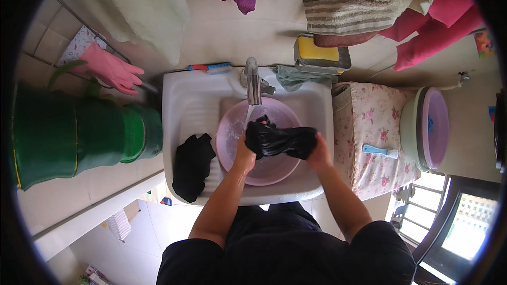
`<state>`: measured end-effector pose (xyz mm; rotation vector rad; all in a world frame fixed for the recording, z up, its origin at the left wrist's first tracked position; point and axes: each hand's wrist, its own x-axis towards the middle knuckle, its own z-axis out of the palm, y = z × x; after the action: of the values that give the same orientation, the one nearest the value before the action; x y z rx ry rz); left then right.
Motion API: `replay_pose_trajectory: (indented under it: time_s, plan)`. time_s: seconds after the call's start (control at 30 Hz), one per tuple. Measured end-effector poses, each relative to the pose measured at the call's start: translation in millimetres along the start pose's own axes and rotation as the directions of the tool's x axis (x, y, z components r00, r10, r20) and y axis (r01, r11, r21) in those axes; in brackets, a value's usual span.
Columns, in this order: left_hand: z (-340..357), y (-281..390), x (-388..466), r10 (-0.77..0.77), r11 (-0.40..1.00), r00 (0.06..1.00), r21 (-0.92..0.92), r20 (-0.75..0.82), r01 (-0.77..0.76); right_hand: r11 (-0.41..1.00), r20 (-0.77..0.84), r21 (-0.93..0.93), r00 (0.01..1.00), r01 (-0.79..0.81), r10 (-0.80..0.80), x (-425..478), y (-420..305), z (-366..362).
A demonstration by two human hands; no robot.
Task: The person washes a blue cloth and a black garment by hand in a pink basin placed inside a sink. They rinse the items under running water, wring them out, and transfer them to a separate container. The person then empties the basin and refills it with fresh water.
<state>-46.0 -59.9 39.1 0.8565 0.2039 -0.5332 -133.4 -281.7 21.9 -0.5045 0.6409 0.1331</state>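
A wet black cloth [283,140], bunched and slightly twisted, stretches between my two hands above a pink plastic basin [225,154]. My left hand [245,154] grips its left end, and my right hand [320,154] grips the right end. Many of my fingers are hidden by the fabric. From the chrome faucet [253,83] a stream of water [249,114] runs down into the basin, just behind the cloth. The basin sits in a white ceramic laundry sink [170,106]. On the ribbed washboard at its left lies a second black cloth [193,168].
A scrub brush [219,68], a grey-green rag [295,77] and a soap box with a yellow sponge [319,49] line the sink's back ledge. Green buckets [99,134] stand left. A blue-handled brush [376,150] lies on a floral cover [368,126] at right. Towels [352,3] hang above.
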Motion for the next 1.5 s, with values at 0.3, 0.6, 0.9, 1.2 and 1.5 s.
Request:
replay_pose_trajectory:
  time_s: [0.3,0.6,0.9,1.2,1.5]
  plan:
    - [-36.9,6.8,-5.6,0.087,0.959,0.910,0.282,-0.405,0.034,0.861,-0.092,-0.011,0.858,-0.508,0.505,49.1,94.4,7.9]
    - [-70.7,14.2,5.0,-0.291,0.933,0.937,-0.159,0.195,0.323,0.966,-0.225,-0.245,0.965,0.081,-0.138,27.2,51.4,58.4]
    - [-48.2,-38.5,27.4,-0.158,0.776,0.952,-0.563,0.264,0.285,-0.483,0.524,-0.806,0.793,0.342,-0.311,23.9,82.3,149.8]
    - [-47.3,-11.6,10.8,-0.406,0.822,0.912,-0.459,-0.059,0.337,0.192,0.288,-0.908,0.888,0.372,-0.360,64.2,81.0,80.9]
    - [-69.4,-45.2,22.8,-0.450,0.840,0.893,-0.332,0.015,0.429,-0.533,0.662,-0.690,0.725,0.489,-0.192,14.4,100.2,138.1]
